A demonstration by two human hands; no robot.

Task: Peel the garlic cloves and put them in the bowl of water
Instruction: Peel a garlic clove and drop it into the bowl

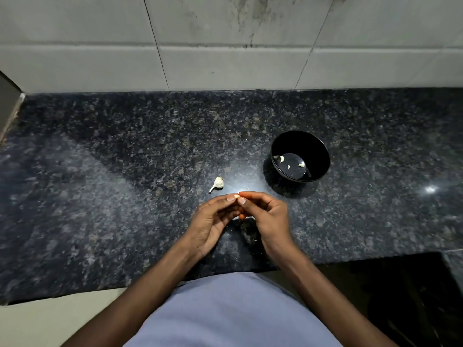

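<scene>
The person wears a plain pale lavender-blue top [233,314] (no print or seams visible). Both forearms are bare to the frame's edge; 2 hands, no rings or watch.

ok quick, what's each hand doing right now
Left hand: pinching the garlic clove at its fingertips.
Right hand: pinching the same clove from the other side.

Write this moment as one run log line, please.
step: peeling | both hands pinch garlic clove | left hand | right hand | bowl: cloves in water | garlic bulb on counter
</scene>
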